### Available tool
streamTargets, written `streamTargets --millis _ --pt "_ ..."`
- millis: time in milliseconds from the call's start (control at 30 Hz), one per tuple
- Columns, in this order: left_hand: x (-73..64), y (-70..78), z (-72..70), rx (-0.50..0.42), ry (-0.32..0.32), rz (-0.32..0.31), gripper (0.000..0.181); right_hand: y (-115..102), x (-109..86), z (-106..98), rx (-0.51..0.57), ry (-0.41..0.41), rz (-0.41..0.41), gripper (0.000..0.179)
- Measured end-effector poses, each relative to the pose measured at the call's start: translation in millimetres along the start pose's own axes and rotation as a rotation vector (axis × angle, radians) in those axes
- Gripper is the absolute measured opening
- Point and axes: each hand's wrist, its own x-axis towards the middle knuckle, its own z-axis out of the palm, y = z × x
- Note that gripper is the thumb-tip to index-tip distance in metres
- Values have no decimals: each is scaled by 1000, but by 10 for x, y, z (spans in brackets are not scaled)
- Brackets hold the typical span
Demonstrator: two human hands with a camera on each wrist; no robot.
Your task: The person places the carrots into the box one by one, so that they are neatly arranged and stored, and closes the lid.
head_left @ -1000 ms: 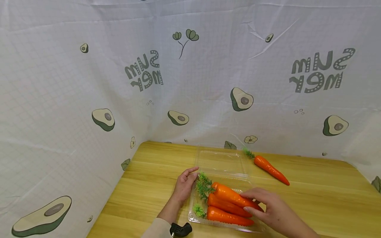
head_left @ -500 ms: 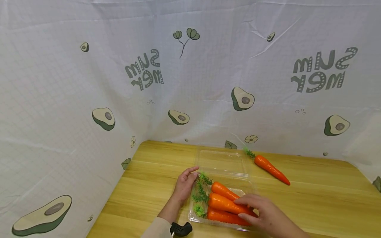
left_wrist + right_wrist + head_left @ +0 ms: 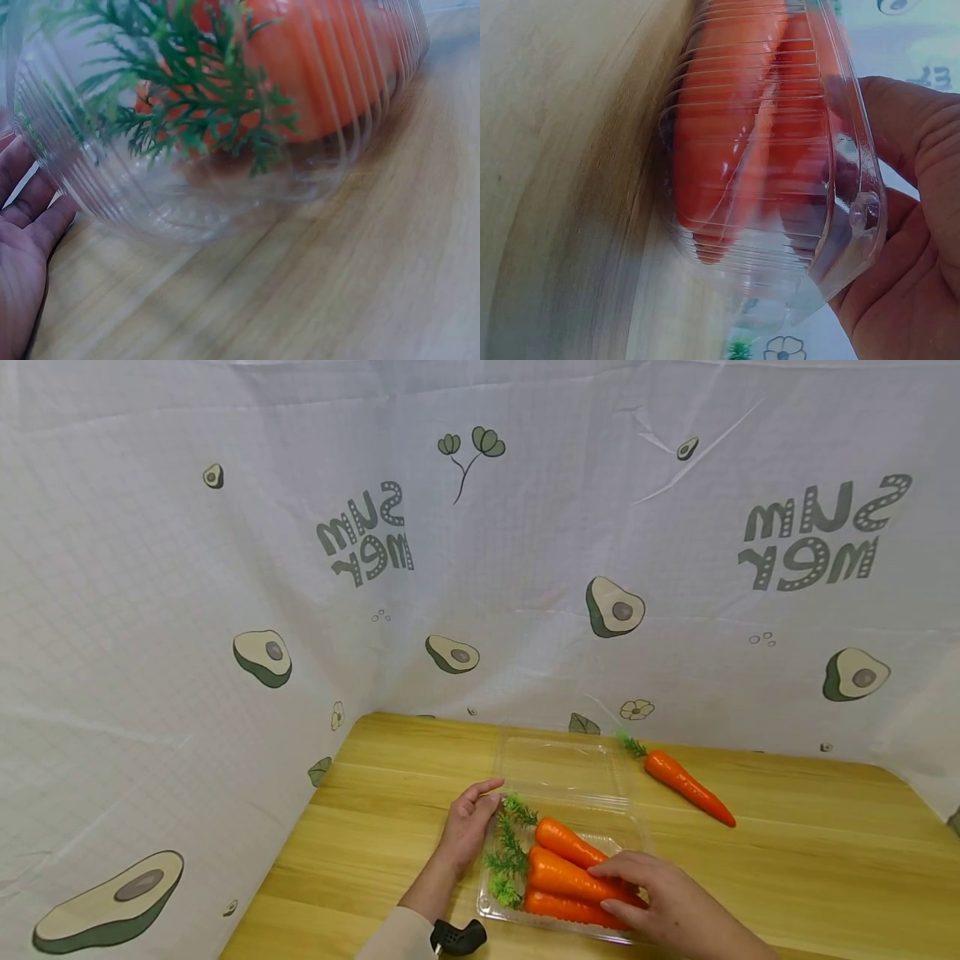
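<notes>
A clear plastic clamshell box (image 3: pixel 491 914) holds several orange carrots with green leafy tops. Inside it, my right hand (image 3: pixel 654 893) pinches the tapered end of the carrot on top (image 3: pixel 558 872) between thumb and fingers. Another carrot (image 3: pixel 566 841) lies on the far side of it, and one (image 3: pixel 558 907) on the near side, partly covered. My left hand (image 3: pixel 465 827) rests against the box's left side with relaxed fingers. In the left wrist view, its fingers (image 3: pixel 30 195) touch the ribbed wall. Through the wall in the right wrist view, carrot ends (image 3: pixel 720 142) show.
The box's clear lid (image 3: pixel 558 768) lies folded open behind it. A loose carrot (image 3: pixel 688 787) lies on the wooden table (image 3: pixel 360 827) at the back right. A white printed curtain (image 3: pixel 525 568) stands along the back and left.
My right hand has moved the top carrot toward the near side, so it lies over the nearest one and the far carrot is uncovered. My left hand has stayed by the box.
</notes>
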Motion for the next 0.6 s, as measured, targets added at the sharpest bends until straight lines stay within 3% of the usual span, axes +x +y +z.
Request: streamTargets --millis 267,367,467,600 --pt "-1 15 13 13 -7 4 42 10 -11 -47 42 23 -17 33" --pt "-4 24 14 16 -9 3 42 21 -22 -113 67 46 12 31" --pt "-8 26 14 19 -10 0 42 35 -30 -192 27 107 54 32" --pt "-13 29 14 15 -7 -5 43 91 -43 -284 -54 262 44 31"
